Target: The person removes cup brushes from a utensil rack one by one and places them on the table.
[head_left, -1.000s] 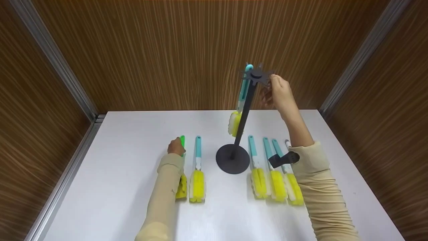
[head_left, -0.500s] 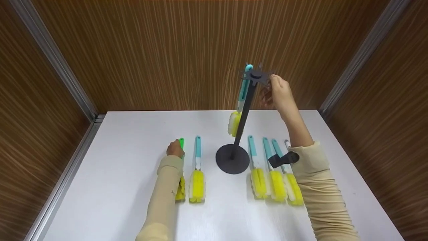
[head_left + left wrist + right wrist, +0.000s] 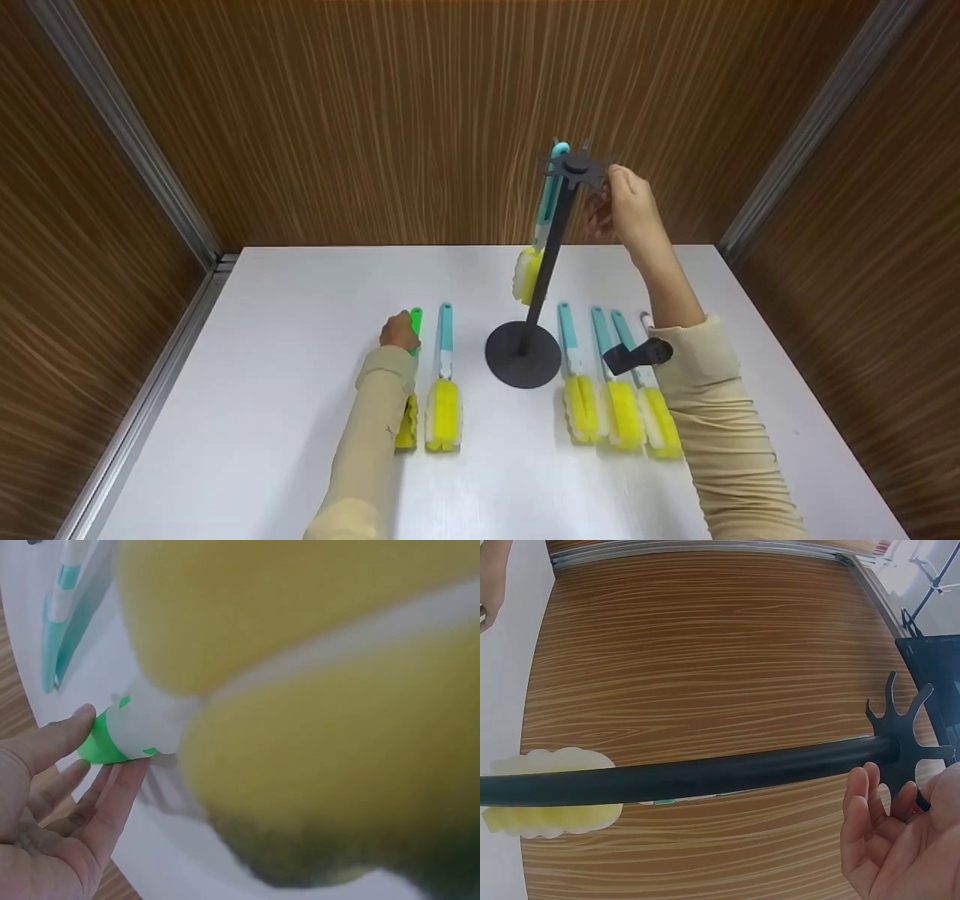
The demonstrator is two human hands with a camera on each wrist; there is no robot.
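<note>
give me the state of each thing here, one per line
left hand: fingers on the green brush's handle
green brush: lying flat on the table
right hand: fingers touching the stand's top hooks
stand: upright on its round base
hanging brush: hung from the stand, sponge down
four teal brushes: lying flat, untouched

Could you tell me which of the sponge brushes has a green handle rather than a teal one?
It is the leftmost brush on the table, the one the left hand touches; every other brush has a teal handle.

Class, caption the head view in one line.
Left hand grips green brush; right hand touches rack top.
</note>
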